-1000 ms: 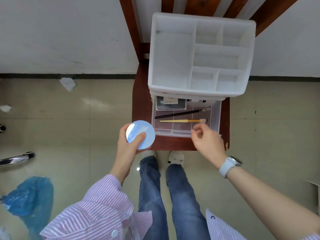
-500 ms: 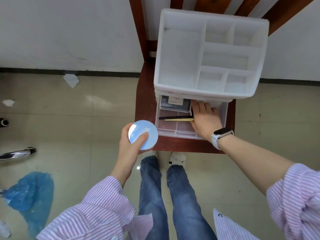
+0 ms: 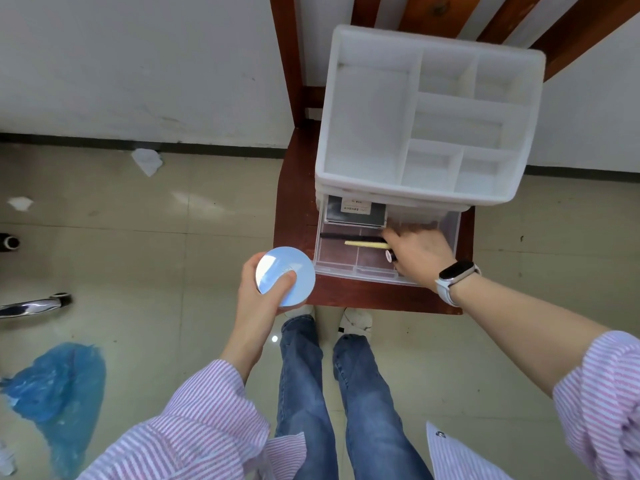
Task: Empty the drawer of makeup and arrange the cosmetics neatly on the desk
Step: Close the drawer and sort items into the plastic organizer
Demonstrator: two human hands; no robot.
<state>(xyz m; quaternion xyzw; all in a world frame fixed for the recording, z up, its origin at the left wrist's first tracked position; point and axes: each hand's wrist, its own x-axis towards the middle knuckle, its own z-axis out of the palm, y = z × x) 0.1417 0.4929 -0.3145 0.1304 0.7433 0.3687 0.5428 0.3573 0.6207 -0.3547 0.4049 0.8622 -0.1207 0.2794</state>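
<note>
1. Status: the task is at an early stage. The drawer (image 3: 388,251) is pulled out from under the white organizer (image 3: 426,112), which stands on a wooden chair (image 3: 298,216). No tabletop is in view, and no cosmetics are seen arranged anywhere.
2. Left hand (image 3: 259,299): fingers and thumb curled round a round compact (image 3: 285,275), held clear of the drawer, just off the chair's front left corner. Judged: this item is removed but not yet placed.
3. Right hand (image 3: 419,254): inside the drawer, fingers curled at the ends of the brushes. A small dark tube (image 3: 391,255) shows at the palm; the hand appears to grip it.
4. Still in the drawer: a black brush (image 3: 346,235), a yellow brush (image 3: 363,243), and a dark flat box (image 3: 356,213) at the back.
5. Remaining, as judged: lift out these items, then set everything in order on the tabletop.
6. The organizer's top compartments hold nothing visible.
</note>
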